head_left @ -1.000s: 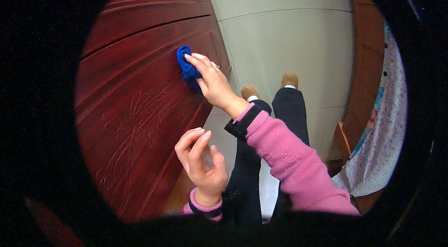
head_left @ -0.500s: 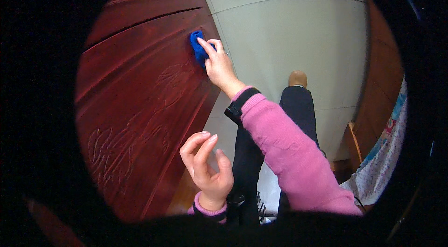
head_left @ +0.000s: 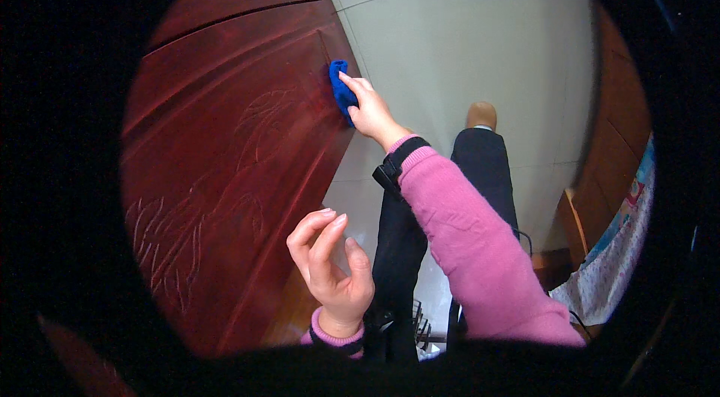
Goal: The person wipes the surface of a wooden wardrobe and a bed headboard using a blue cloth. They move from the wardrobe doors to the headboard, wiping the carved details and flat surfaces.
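Note:
A folded blue cloth (head_left: pixel 340 89) lies against the right edge of a dark red wooden panel (head_left: pixel 225 134) with carved leaf patterns. My right hand (head_left: pixel 369 108) grips the cloth and presses it on the wood, thumb and fingers on its near side; part of the cloth is hidden behind the fingers. Lower in the view, my left hand (head_left: pixel 330 269) hovers beside the panel's near edge with its fingers curved and apart, holding nothing. Both arms wear pink sleeves with black bands at the wrists.
Pale tiled floor (head_left: pixel 465 44) stretches beyond and to the right of the panel. My dark-trousered legs stand below, one tan shoe (head_left: pixel 481 115) showing. At the right are brown wooden furniture (head_left: pixel 619 89) and a patterned cloth (head_left: pixel 607 277). A black rack-like object (head_left: pixel 421 322) sits near the bottom.
My right hand and the blue cloth have moved right and slightly nearer, to the panel's edge. The view has shifted a little. The left hand keeps almost the same place and pose.

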### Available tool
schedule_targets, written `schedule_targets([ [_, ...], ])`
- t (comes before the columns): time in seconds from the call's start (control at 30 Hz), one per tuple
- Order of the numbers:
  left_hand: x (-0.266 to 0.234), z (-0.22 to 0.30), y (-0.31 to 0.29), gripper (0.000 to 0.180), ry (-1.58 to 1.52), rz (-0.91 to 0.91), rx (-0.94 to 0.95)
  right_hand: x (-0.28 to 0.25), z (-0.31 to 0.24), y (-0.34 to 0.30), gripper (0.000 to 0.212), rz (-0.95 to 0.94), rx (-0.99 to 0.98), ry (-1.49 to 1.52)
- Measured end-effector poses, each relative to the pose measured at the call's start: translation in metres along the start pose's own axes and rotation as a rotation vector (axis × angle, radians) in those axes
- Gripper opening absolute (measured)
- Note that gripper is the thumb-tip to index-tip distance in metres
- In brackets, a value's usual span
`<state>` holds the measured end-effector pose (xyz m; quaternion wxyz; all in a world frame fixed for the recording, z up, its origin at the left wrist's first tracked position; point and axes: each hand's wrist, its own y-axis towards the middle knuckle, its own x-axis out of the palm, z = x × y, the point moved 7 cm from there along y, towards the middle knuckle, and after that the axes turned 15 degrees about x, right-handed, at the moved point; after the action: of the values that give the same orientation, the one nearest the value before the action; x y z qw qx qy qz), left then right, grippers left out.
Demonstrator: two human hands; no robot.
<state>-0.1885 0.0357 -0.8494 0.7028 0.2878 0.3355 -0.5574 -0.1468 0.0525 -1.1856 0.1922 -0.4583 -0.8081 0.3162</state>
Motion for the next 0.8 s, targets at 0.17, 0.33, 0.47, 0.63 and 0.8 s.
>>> schedule_targets([
  [0.17, -0.005, 0.012, 0.013, 0.048, -0.006, -0.017, 0.024, -0.014, -0.024, -0.023, 0.079, 0.01, -0.056, 0.051],
  [0.33, -0.016, 0.041, 0.028, 0.047, -0.025, -0.011, 0.062, -0.031, -0.062, -0.057, 0.077, -0.024, -0.086, 0.065],
  [0.47, -0.025, 0.062, 0.037, 0.047, -0.042, -0.021, 0.099, -0.051, -0.097, -0.085, 0.08, 0.023, -0.167, 0.097],
  [0.63, -0.026, 0.076, 0.041, 0.048, -0.084, -0.027, 0.136, -0.068, -0.119, -0.116, 0.078, 0.049, -0.189, 0.076],
  [0.8, -0.029, 0.093, 0.054, 0.046, -0.118, -0.042, 0.208, -0.083, -0.146, -0.135, 0.078, 0.05, -0.188, 0.069],
])
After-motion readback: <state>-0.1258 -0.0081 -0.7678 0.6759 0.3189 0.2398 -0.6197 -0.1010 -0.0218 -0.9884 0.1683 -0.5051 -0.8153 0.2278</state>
